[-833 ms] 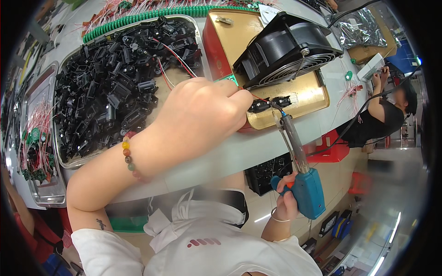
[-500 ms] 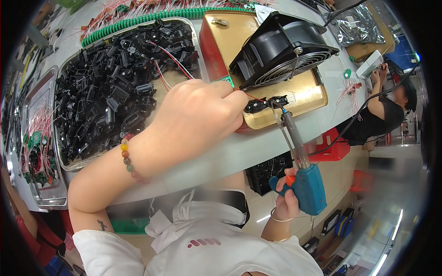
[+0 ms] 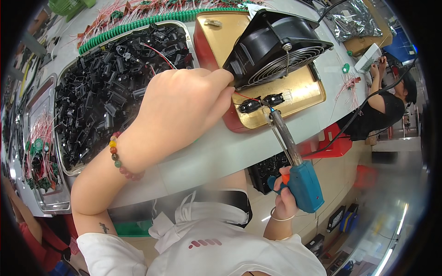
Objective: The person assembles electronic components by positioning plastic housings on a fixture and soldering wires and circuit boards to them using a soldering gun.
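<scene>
My left hand (image 3: pixel 189 103) is closed in a pinch over the left side of the gold tin lid (image 3: pixel 299 87). A thin red wire (image 3: pixel 246 96) runs from its fingertips to a small black plastic part (image 3: pixel 251 105) on the lid; the fingers hide whatever else they hold. A second black part (image 3: pixel 274 99) lies beside the first. My right hand (image 3: pixel 286 202) grips a teal soldering gun (image 3: pixel 306 186) with an orange trigger. Its tip meets the lid area between the two black parts, at the wire's end.
A black fan (image 3: pixel 278 41) with a wire guard stands on the lid. At left, a metal tray (image 3: pixel 189 43) holds many black parts; another tray (image 3: pixel 46 202) holds wired green boards. A green coiled tube (image 3: pixel 138 24) lies behind. A co-worker (image 3: pixel 386 103) sits at right.
My left hand has shifted left and slightly up, and the green board seen at its fingertips is now hidden. The soldering gun appears slightly farther left, along with the whole view.
</scene>
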A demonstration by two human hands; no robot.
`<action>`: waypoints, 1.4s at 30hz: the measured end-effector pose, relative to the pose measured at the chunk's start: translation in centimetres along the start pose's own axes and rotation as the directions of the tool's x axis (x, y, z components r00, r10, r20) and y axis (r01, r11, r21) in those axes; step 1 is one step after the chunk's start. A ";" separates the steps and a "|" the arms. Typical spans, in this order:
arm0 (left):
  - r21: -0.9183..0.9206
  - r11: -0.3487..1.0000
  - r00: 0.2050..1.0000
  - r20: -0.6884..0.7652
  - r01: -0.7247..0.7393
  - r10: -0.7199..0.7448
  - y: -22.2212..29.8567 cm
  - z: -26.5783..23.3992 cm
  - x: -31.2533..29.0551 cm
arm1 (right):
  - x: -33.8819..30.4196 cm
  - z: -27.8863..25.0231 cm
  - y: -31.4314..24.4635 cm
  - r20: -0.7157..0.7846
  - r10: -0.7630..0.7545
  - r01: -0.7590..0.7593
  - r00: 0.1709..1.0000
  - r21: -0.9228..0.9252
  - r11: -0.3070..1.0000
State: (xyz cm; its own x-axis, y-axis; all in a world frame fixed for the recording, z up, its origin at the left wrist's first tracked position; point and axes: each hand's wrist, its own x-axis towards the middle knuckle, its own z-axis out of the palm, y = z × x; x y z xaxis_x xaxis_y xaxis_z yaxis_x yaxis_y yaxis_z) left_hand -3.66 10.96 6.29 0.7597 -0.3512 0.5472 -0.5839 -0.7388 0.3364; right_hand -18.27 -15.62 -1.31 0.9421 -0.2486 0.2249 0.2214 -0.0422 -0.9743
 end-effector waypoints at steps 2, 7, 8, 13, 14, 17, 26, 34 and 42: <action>-0.019 0.999 0.996 0.077 0.043 -0.042 0.0 -0.2 0.1 | 0.0 0.0 0.0 -0.008 0.016 -0.015 1.000 0.021 1.000; -0.086 0.996 0.997 0.077 0.018 -0.011 -0.3 0.1 0.3 | -0.1 0.1 0.0 -0.007 0.022 -0.022 1.000 0.002 1.000; -0.091 0.996 0.997 0.074 0.016 -0.009 -0.3 0.1 0.3 | -0.2 0.0 0.2 -0.021 0.037 -0.036 0.999 0.046 0.998; -0.114 0.994 0.998 0.058 0.000 0.007 -0.3 0.2 0.3 | -0.3 -0.1 0.2 -0.018 -0.003 0.003 1.000 -0.039 0.999; -0.134 0.991 0.999 0.036 -0.005 0.010 -0.3 0.2 0.3 | -0.4 -0.2 0.3 -0.034 0.047 -0.044 0.998 0.073 0.996; -0.166 0.986 0.999 0.036 0.010 -0.004 -0.3 0.0 0.3 | 0.0 0.3 -0.3 0.050 -0.059 0.054 0.997 0.088 0.995; -0.020 1.000 1.000 -0.023 -0.016 0.015 0.7 -0.3 -0.1 | -0.1 0.3 -0.4 0.027 -0.059 0.056 0.998 0.089 0.994; 0.010 0.983 0.983 0.025 -0.184 0.184 0.4 -0.1 -0.4 | -0.5 -1.1 0.0 0.020 0.106 -0.108 0.994 0.192 0.975; 0.030 0.987 0.985 0.066 -0.160 0.158 0.3 -0.2 -0.4 | 0.1 2.0 -0.6 -0.202 -0.062 -0.003 0.977 -0.306 0.952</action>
State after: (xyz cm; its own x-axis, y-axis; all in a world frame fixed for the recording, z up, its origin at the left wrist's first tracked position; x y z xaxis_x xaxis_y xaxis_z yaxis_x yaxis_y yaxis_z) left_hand -4.16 10.98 6.29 0.6753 -0.5003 0.5419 -0.6888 -0.6904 0.2211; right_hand -17.78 -13.70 -0.62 0.8562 -0.4360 0.2771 0.1313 -0.3352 -0.9330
